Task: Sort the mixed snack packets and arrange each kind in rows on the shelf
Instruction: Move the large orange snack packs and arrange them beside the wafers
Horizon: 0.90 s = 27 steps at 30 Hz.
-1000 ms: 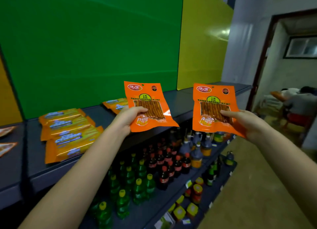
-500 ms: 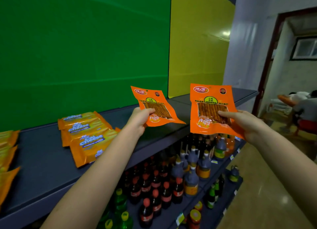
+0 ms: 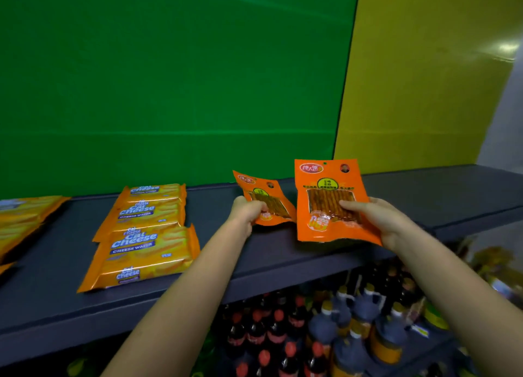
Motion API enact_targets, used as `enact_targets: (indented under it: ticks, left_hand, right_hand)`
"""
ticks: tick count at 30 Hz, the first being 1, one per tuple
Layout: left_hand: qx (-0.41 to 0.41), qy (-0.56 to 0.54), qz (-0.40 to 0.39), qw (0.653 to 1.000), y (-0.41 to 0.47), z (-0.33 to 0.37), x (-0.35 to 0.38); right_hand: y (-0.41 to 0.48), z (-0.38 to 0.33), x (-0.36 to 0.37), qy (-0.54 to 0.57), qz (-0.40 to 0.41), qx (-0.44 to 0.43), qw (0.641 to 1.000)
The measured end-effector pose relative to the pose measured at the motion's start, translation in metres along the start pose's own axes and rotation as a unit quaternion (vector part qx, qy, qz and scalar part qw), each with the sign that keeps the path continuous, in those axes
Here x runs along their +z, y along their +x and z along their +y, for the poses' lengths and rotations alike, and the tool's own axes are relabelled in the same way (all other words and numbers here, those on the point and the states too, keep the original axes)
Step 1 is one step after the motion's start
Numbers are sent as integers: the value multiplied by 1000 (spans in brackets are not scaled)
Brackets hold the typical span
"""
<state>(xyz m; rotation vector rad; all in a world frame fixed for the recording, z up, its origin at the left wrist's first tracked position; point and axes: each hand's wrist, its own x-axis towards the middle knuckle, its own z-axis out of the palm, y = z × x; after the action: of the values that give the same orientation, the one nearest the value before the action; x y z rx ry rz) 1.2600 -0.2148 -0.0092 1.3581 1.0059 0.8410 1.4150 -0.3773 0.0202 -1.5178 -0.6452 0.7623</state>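
I hold two flat orange snack packets with clear windows showing brown sticks. My left hand (image 3: 245, 211) pinches one orange packet (image 3: 264, 198) by its lower left corner, tilted low over the dark grey shelf (image 3: 424, 195). My right hand (image 3: 376, 218) grips the second orange packet (image 3: 325, 204) by its right edge, held upright above the shelf's front part. To the left, a row of yellow-orange Cal Cheese wafer packets (image 3: 144, 235) lies front to back on the shelf.
More yellow-orange packets (image 3: 22, 218) lie at the shelf's far left. A green panel (image 3: 169, 79) and a yellow panel (image 3: 424, 79) back the shelf. On the lower shelf stand dark bottles with red caps (image 3: 271, 334) and blue jugs (image 3: 348, 328).
Both hands have moved forward and down toward the shelf. The left packet has tipped lower, close to the shelf top. The view has shifted left and closer to the shelf.
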Motion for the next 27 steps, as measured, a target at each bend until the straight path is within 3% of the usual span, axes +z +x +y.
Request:
enact_targets:
  ticks: [4, 9, 20, 27]
  left_hand:
    - [16, 118, 99, 988, 19, -3, 6]
    - [21, 284, 175, 943, 29, -5, 7]
    - [21, 369, 230, 900, 44, -10, 10]
    - [27, 462, 236, 855, 34, -7, 9]
  right_hand:
    - [28, 5, 1, -41, -69, -5, 997]
    - [41, 15, 7, -70, -122, -30, 990]
    - [50, 38, 23, -168, -91, -121, 974]
    - [46, 34, 19, -107, -106, -118, 982]
